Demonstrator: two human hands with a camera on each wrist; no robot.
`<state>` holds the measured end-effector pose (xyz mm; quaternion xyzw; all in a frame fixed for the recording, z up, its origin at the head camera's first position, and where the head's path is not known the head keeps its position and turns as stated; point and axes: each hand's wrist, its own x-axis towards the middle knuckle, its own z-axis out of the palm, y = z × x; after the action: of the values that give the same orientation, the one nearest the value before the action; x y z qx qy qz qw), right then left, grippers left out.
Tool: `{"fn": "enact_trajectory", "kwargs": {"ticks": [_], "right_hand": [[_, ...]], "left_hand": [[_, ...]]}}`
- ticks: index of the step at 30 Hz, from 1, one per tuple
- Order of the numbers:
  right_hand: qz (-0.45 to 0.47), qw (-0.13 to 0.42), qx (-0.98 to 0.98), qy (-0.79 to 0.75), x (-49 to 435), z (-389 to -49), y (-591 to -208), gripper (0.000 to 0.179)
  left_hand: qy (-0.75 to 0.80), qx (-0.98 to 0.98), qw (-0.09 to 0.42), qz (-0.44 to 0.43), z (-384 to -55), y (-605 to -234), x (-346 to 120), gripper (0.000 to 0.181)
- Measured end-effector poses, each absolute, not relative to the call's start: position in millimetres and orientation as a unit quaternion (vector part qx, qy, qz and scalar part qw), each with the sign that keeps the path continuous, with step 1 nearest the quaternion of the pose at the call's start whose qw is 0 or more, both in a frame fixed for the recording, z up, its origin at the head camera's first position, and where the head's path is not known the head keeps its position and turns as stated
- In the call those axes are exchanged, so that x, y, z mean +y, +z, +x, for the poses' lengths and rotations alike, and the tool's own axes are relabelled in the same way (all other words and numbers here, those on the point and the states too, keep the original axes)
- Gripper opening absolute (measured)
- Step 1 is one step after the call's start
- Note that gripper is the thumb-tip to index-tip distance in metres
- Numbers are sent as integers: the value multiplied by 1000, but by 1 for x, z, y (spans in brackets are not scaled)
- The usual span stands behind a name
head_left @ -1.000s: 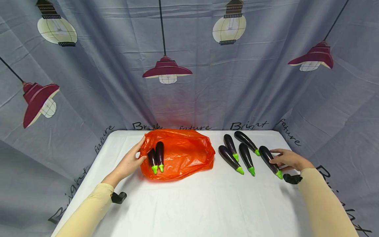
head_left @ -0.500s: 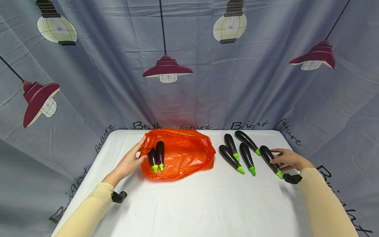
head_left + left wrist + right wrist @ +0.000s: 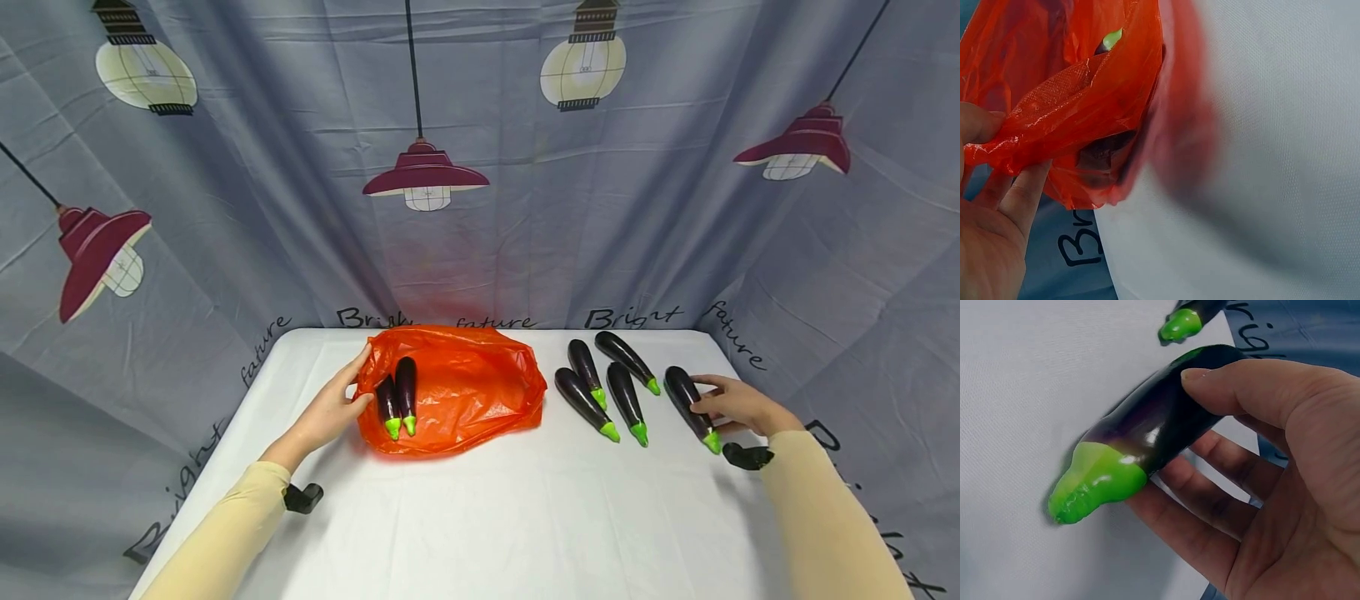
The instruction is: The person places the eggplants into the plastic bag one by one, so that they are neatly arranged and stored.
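Observation:
An orange plastic bag lies on its side with its mouth wide. My left hand pinches the left edge of the bag's mouth between thumb and fingers; the bunched film shows in the left wrist view. Inside the bag, at its left, two dark purple eggplants with green stem ends lie side by side. On the right, my right hand holds another eggplant, thumb on top and fingers along its underside. Its green cap points toward the near side, close over the table.
Several more eggplants lie between the bag and my right hand, with green ends toward the near side. A white cloth covers the table. Grey-blue curtains printed with lamps hang behind and along both sides.
My right hand and the eggplant in it have shifted slightly to the right, away from the other eggplants. The left hand and the bag stay practically still.

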<state>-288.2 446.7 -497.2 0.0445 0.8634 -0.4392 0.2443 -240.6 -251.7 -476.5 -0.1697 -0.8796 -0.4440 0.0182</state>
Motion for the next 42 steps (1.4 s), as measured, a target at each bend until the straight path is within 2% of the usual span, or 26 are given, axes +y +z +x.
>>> {"fn": "enact_trajectory", "kwargs": {"ticks": [7,14,24,32,42], "right_hand": [[16,208,854,-476,453,-283,-492,89],[-6,164,823,-544,440,-284,-491,96],[-64,141,786,-598,408,-287,-487,87],[-92,146,752,-636,372,-289,-483,80],[-149,184,675,-698,330,-291,-477,74]], "left_hand": [[-464,-869,19,-170,-241,-475,-250,83],[-459,-872,21,-168,-241,-475,-249,82],[-459,-872,25,-168,-240,-474,-248,81],[-459,-873,19,-165,-240,-473,-247,81],[-459,-873,18,-165,-241,-474,-247,82]]}}
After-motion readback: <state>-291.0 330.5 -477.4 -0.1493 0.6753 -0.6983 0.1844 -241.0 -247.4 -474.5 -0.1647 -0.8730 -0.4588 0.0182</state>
